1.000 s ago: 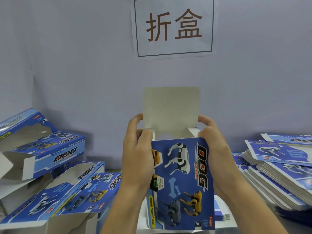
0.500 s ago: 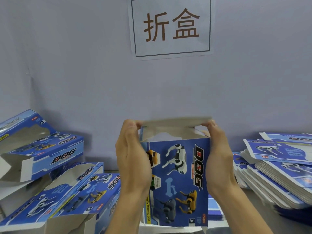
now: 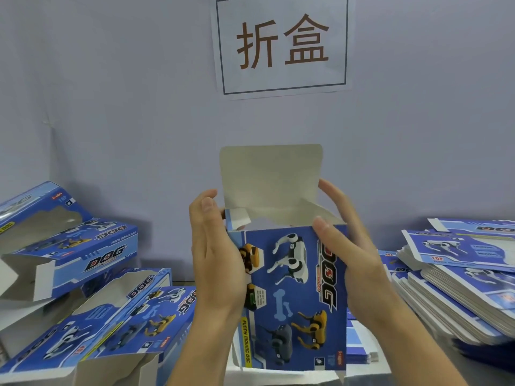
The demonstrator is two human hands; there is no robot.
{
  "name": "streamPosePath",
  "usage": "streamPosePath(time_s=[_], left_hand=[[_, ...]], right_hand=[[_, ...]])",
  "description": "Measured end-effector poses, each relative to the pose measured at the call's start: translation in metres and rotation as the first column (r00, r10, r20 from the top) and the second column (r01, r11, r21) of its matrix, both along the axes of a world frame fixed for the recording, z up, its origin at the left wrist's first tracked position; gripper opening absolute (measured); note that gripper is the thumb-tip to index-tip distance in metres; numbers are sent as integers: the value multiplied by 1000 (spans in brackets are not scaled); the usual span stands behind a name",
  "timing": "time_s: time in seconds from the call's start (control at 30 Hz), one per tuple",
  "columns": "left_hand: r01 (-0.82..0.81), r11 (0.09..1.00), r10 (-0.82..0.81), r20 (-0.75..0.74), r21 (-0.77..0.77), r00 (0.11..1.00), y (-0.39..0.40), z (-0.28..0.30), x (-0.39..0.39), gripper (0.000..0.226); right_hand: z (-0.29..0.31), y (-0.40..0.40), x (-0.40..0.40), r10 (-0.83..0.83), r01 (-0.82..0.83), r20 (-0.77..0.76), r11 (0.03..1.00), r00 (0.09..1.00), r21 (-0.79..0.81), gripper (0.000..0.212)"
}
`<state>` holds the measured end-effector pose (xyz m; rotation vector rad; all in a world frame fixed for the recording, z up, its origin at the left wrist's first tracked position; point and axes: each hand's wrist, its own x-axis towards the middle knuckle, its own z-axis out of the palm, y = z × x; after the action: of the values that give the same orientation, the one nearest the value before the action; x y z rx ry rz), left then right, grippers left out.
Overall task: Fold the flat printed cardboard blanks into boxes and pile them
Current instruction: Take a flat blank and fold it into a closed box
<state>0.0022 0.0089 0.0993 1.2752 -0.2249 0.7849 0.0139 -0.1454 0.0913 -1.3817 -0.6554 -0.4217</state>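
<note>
Blue box [image 3: 292, 288], lid flap up, held in both hands' [image 3: 217, 260] [image 3: 354, 254] grip.

A plain pale lavender-grey wall [image 3: 125, 107] fills the far side of the scene, evenly lit. High at its centre hangs a white paper sign [image 3: 281, 44] bearing two large brown characters inside a thin dark border.

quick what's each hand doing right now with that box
Left hand: holds the box by its left side, fingers curled round the edge.
Right hand: grips the box's right side, thumb on the printed front.
</note>
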Motion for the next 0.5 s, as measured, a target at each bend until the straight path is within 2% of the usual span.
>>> streamPosePath(time_s=[0.1, 0.2, 0.3, 0.33, 0.4, 0.5], left_hand=[[99, 992, -100, 4, 81, 995, 3, 2, 0, 30], [159, 973, -161, 4, 168, 987, 8, 3, 3, 22], [184, 944, -168, -79, 274, 983, 16, 2, 8, 23], [208, 931, -180, -117, 300, 977, 20, 2, 8, 24], [280, 921, -231, -199, 271, 952, 28, 1, 10, 25], [353, 931, -316, -282, 90, 906, 39, -1, 12, 25]], right_hand=[[5, -6, -4, -131, 131, -4, 988, 991, 82, 54], [14, -20, -3, -105, 122, -81, 956, 991, 267, 62], [19, -39, -4, -25, 92, -172, 915, 985, 393, 30], [20, -44, -6, 7, 83, -206, 902, 978, 424, 31], [21, -52, -9, 79, 64, -301, 896, 950, 439, 42], [22, -56, -7, 144, 32, -447, 931, 883, 363, 46]])
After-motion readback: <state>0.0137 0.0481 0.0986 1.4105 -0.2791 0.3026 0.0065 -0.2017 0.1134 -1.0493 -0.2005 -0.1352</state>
